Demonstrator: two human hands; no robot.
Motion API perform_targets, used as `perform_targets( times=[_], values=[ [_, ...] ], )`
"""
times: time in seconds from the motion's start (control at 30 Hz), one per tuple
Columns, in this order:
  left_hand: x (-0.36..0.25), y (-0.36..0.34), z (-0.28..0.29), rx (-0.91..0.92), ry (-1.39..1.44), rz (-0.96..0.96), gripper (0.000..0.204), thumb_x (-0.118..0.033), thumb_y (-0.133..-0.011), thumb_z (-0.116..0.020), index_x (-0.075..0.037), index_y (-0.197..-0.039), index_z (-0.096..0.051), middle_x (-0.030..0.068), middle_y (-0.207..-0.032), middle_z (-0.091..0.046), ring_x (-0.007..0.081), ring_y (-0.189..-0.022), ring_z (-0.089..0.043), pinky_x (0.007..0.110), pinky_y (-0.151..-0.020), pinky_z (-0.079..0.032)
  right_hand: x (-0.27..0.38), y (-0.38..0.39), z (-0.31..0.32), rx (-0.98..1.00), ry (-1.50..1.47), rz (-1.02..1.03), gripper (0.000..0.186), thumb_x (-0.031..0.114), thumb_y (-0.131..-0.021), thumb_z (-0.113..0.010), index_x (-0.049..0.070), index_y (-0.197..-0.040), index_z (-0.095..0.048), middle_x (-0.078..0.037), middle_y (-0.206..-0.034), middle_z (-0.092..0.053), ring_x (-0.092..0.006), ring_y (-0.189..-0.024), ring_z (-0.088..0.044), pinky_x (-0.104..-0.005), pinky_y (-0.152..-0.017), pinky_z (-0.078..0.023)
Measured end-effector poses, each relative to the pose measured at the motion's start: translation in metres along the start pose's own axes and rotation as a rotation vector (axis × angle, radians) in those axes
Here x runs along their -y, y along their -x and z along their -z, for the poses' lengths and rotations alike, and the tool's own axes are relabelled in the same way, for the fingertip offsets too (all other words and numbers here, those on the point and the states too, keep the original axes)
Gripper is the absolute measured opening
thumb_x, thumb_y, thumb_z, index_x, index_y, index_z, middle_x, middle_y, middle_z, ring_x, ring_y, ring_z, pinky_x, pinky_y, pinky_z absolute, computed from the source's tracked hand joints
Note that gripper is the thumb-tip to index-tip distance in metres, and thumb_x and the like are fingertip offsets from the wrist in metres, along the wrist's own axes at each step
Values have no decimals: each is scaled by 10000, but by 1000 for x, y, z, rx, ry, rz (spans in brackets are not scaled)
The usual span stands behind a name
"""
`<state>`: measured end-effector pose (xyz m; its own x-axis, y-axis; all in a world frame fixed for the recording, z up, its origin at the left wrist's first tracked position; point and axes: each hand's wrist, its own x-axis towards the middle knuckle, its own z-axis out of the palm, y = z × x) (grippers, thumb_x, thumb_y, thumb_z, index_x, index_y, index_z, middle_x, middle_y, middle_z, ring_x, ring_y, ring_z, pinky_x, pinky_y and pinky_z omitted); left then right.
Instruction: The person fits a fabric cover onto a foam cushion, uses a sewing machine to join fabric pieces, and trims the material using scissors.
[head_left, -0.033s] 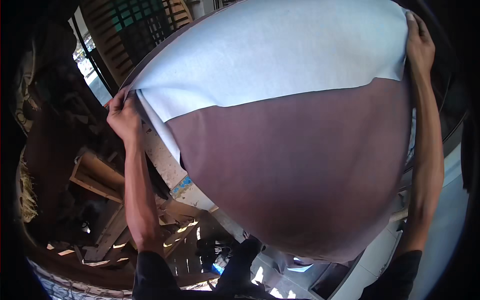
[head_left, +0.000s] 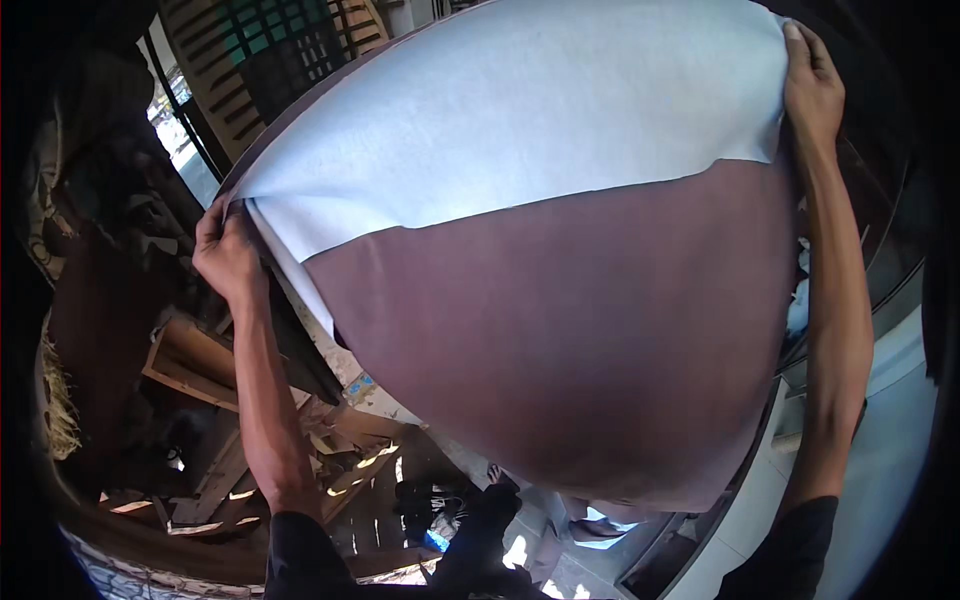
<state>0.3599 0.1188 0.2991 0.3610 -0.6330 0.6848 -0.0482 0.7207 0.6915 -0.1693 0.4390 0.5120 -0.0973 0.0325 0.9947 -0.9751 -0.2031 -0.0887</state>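
A large sheet of brown leather-like upholstery material spreads across the middle of the view. Along its far side a pale, bluish-white underside is folded over toward me. My left hand is closed on the fold at the left corner, thumb and fingers pinching the edge. At the far right corner my right hand grips the edge too, its thumb lying on the pale side. Between the hands the fold is stretched, and the brown part bulges toward me. Whatever lies beneath the sheet is hidden.
A wooden box and scattered wood pieces lie at the lower left. Slatted frames stand at the far left. A pale panel rises on the right. My foot shows below the sheet, on the tiled floor.
The sheet and both hands have shifted a little to the left in the picture, the left hand also slightly lower. Both hands keep their hold on the edge.
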Motion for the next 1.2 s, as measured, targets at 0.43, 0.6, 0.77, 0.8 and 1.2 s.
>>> perform_targets(
  times=[0.43,0.6,0.77,0.8,1.2],
  values=[
    [-75,82,263,500,-666,540,180,53,-793,-722,35,-969,-754,47,-857,-622,145,-854,-597,287,-836,-477,32,208,-188,436,-432,-952,252,234,-1029,-656,11,-1135,-704,14,-962,-664,-59,-890,-556,-217,-818,-447],
    [-68,198,261,854,-1050,924,377,-45,-698,-879,-26,-1058,-771,129,-925,-773,263,-869,-735,366,-776,-574,62,242,-171,662,-504,-920,222,192,-1021,-663,-15,-1095,-693,18,-942,-654,-59,-895,-554,-208,-824,-434],
    [-65,209,83,882,-978,870,742,-194,-754,-865,-61,-1416,-558,185,-1381,-591,360,-1306,-556,453,-1070,-471,76,247,-240,951,-778,-633,144,84,-976,-682,-34,-1051,-712,-105,-943,-727,-158,-829,-667,-275,-735,-512],
    [-73,196,24,733,-797,695,753,-229,-812,-826,-43,-1465,-500,197,-1413,-558,388,-1321,-537,455,-1103,-442,80,257,-249,1025,-875,-625,141,59,-954,-698,-27,-1065,-710,-110,-920,-718,-178,-783,-672,-283,-699,-520],
    [-40,209,-340,204,-310,791,124,-19,-869,-793,40,-963,-738,54,-883,-737,104,-851,-629,276,-816,-507,-131,286,-304,1092,-1541,-622,212,131,-989,-665,41,-1181,-678,-174,-940,-718,-285,-823,-732,-356,-710,-555]
  ],
)
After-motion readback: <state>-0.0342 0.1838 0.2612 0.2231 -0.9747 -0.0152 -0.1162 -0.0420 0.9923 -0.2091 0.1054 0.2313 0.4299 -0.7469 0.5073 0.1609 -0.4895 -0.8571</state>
